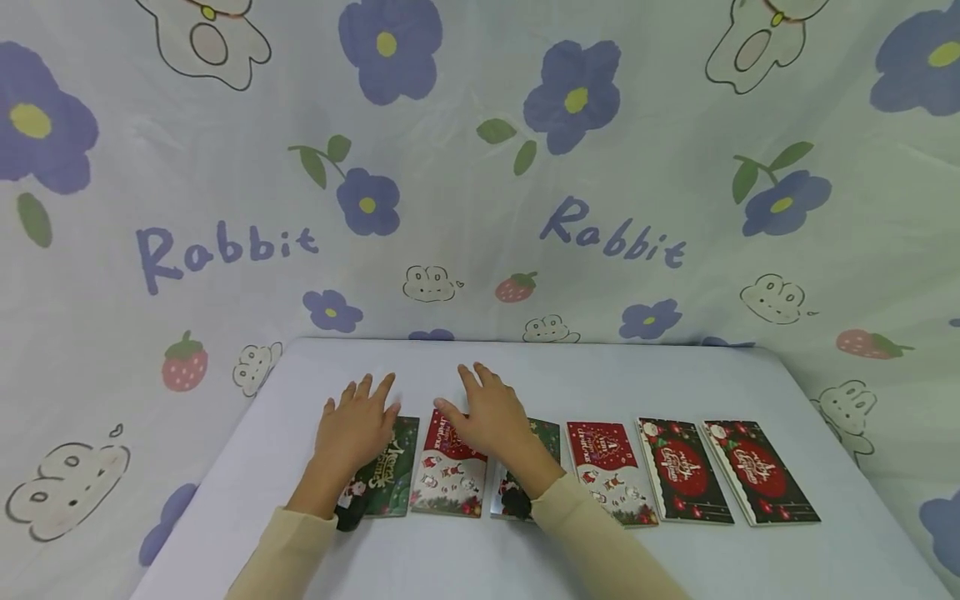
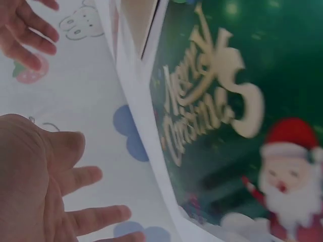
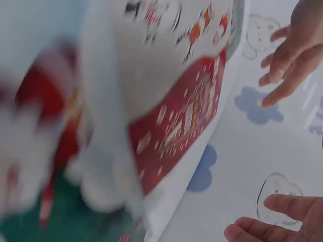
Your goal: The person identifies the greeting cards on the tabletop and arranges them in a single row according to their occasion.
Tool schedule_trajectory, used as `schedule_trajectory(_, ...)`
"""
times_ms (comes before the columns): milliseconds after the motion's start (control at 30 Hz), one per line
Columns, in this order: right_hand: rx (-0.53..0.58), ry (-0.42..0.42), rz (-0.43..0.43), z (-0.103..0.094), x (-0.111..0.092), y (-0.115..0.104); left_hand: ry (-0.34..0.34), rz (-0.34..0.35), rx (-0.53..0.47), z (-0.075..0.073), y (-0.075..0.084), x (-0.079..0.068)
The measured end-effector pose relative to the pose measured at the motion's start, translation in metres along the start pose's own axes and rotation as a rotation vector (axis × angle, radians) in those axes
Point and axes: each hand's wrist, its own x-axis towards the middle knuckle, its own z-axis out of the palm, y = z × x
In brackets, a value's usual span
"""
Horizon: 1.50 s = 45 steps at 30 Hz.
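My left hand (image 1: 356,425), fingers spread, hovers at the upper left of a green Merry Christmas booklet (image 1: 397,475) with a Santa on its cover. That cover (image 2: 217,166) fills much of the left wrist view. Over the top of a red and white Christmas booklet (image 1: 450,479) reaches my right hand (image 1: 491,417), its fingers extended and holding nothing. Beneath the right wrist lies a second green booklet (image 1: 546,433), partly hidden by the arm. In the right wrist view, the right hand (image 3: 287,222) and left hand (image 3: 298,55) are both empty.
Farther right along the row lie another red and white booklet (image 1: 611,471) and two dark ones with red circles, one inner (image 1: 684,471) and one outermost (image 1: 759,471). All rest on a white table (image 1: 600,375). Behind it hangs a flowered rabbit-print cloth (image 1: 450,183).
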Motion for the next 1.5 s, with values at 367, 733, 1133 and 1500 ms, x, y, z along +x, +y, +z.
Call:
schedule_trajectory(367, -0.061, -0.099, -0.080, 0.024, -0.001, -0.027, -0.008, -0.025, 0.038, 0.008, -0.015, -0.016)
schedule_trajectory(733, -0.146, -0.169, -0.150, 0.040, -0.002, -0.048, -0.031, -0.021, 0.054, 0.015, -0.028, -0.022)
schedule_trajectory(1133, -0.160, -0.193, -0.147, 0.054, 0.000, -0.055, -0.020, -0.020, 0.027, 0.015, -0.035, -0.027)
schedule_trajectory(1500, -0.175, -0.176, -0.174, 0.063, 0.002, -0.055, -0.033, -0.004, -0.012, 0.014, -0.042, -0.021)
